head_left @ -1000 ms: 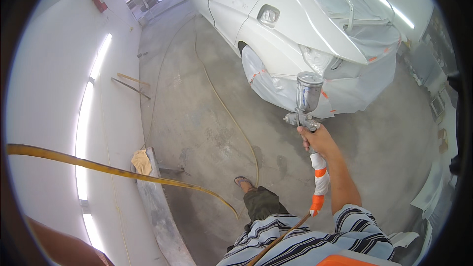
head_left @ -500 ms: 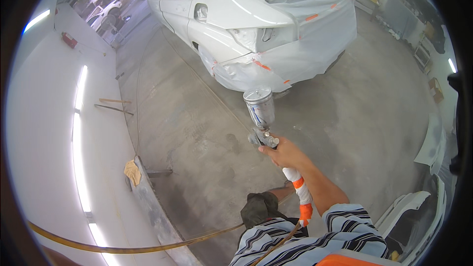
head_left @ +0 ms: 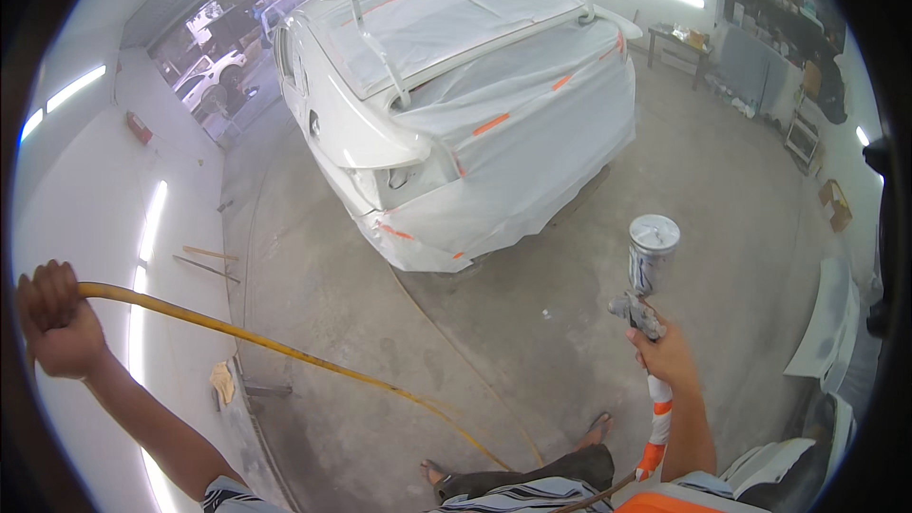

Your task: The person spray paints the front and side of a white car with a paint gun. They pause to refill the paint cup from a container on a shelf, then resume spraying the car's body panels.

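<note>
White car [head_left: 366, 138]: stands with its tail toward the wearer, flanks pale under strip lights.
Masking sheet [head_left: 532, 157]: draped over the car's rear, marked by orange tape [head_left: 491, 124].
Yellow hose [head_left: 247, 332]: slants across the space behind the car; probably best held high, slack enough not to brush the car.
Spray gun [head_left: 650, 271]: metal, cup uppermost, behind the car's right rear corner and apart from it; a near-upright cup should guard against spills.
Left hand [head_left: 62, 323]: raised behind and left of the car, fingers curled around the hose.
Right hand [head_left: 667, 356]: behind the car's right rear, wrapped around the gun; whether it squeezes, one cannot tell.
</note>
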### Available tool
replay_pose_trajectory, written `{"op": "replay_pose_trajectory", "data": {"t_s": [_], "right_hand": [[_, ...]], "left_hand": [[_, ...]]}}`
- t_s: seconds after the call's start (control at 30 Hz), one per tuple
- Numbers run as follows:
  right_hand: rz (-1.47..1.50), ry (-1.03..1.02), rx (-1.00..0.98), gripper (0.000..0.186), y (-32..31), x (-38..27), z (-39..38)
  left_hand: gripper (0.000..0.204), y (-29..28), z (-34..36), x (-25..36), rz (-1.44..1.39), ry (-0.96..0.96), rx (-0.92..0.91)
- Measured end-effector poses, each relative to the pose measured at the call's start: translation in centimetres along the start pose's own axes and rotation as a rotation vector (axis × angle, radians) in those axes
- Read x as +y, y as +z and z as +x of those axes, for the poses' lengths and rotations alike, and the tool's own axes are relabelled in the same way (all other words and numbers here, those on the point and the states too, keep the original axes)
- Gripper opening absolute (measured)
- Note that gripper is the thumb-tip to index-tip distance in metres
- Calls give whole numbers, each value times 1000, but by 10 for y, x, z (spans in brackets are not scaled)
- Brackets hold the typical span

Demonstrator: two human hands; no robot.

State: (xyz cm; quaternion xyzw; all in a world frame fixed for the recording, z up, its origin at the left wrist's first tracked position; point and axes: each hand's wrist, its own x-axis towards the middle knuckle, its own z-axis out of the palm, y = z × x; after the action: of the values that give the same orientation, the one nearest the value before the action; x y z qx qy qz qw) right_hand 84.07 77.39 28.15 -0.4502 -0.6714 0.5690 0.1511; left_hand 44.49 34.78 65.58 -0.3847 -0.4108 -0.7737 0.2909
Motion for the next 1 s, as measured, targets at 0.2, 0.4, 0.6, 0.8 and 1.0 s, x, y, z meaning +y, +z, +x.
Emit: {"op": "replay_pose_trajectory", "data": {"t_s": [0.2,0.4,0.6,0.8,1.0], "right_hand": [[-88,-49,522,56,-326,92,29],[-60,29,1032,36,-622,173,22],[160,-50,1188,40,-879,159,107],[255,-430,1343,29,-1034,57,220],[490,-552,1447,29,-1150,-15,345]], "left_hand": [[58,256,-237,-149,746,-335,-371],[49,433,-386,-257,809,-413,-800],[42,543,-538,-411,777,-431,-1043],[29,661,-809,-545,850,-970,-1377],[44,819,-966,-598,1002,-800,-2367]]}}
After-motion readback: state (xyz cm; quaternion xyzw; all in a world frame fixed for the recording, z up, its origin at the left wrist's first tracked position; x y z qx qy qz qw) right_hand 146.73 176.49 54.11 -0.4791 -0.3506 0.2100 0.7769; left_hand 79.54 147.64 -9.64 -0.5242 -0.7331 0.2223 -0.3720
